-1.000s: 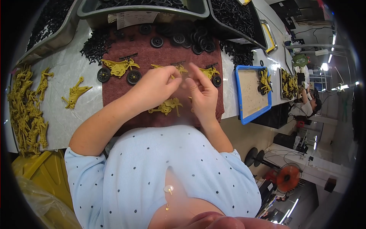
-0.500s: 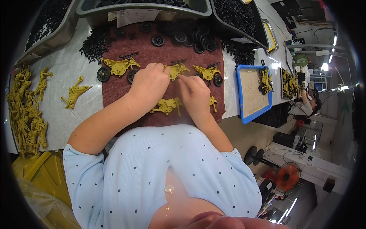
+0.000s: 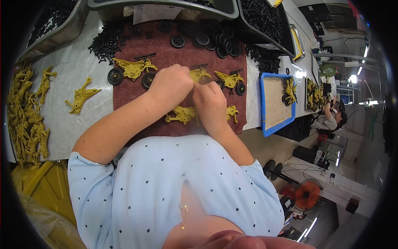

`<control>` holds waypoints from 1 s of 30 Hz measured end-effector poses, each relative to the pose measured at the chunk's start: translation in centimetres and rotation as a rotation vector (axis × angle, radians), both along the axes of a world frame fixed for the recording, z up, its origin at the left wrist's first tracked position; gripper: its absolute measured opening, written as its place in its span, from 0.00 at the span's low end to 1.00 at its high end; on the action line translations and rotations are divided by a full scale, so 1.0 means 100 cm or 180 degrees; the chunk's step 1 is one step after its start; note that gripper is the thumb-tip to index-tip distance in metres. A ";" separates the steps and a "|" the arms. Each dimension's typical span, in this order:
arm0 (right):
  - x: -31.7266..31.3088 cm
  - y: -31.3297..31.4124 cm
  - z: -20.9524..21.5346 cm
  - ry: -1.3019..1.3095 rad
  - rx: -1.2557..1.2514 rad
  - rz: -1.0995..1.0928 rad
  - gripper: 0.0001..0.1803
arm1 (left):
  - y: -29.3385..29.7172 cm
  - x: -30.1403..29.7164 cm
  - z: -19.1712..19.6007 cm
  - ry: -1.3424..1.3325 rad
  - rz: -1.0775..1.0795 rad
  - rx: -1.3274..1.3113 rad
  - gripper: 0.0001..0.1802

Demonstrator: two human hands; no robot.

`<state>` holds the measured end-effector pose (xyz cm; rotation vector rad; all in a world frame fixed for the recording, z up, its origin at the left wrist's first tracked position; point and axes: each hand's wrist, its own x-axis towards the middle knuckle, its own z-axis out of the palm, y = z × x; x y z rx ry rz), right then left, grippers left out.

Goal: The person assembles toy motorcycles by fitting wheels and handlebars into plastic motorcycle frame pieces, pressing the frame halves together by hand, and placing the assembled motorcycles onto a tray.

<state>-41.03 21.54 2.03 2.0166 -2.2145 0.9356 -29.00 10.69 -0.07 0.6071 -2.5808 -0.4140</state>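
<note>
Over the dark red cloth (image 3: 128,97), my left hand (image 3: 171,86) is closed on a yellow toy motorbike body (image 3: 200,74), its front end showing past the fingers. A thin black part (image 3: 199,65) sits at its top. Close against its lower side, my right hand (image 3: 210,103) is curled in a pinch, and what lies between those fingertips is hidden. To the left lies a yellow toy motorbike with two black wheels (image 3: 133,69); to the right lies another wheeled toy motorbike (image 3: 229,79). Nearer me, partly behind my hands, are a yellow body (image 3: 181,115) and a second yellow body (image 3: 232,113).
Loose black wheels (image 3: 202,40) lie at the cloth's far edge. Yellow bodies are heaped (image 3: 27,116) at far left, with a single body (image 3: 81,96) nearby. Bins of black parts (image 3: 265,25) stand behind. A blue-rimmed tray (image 3: 263,106) is at right; a co-worker (image 3: 327,120) sits beyond.
My right hand has drawn in against my left, its fingers more tightly curled. The left hand stays at the yellow motorbike body. The whole view has shifted slightly.
</note>
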 end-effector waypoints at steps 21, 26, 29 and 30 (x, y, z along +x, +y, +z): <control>-0.002 0.006 0.012 -0.0468 0.0087 -0.0161 0.11 | -0.019 0.014 0.022 0.0318 -0.0225 0.0677 0.10; -0.003 -0.001 0.041 -0.0941 -0.0088 -0.0254 0.12 | -0.031 0.024 0.063 0.1219 -0.0175 0.3113 0.15; 0.012 -0.011 0.052 -0.0996 -0.0451 0.0234 0.14 | -0.025 0.032 0.073 0.2149 -0.0047 0.5735 0.19; 0.021 -0.014 0.055 -0.0950 -0.0446 0.0361 0.16 | -0.021 0.035 0.074 0.2156 -0.0032 0.5702 0.19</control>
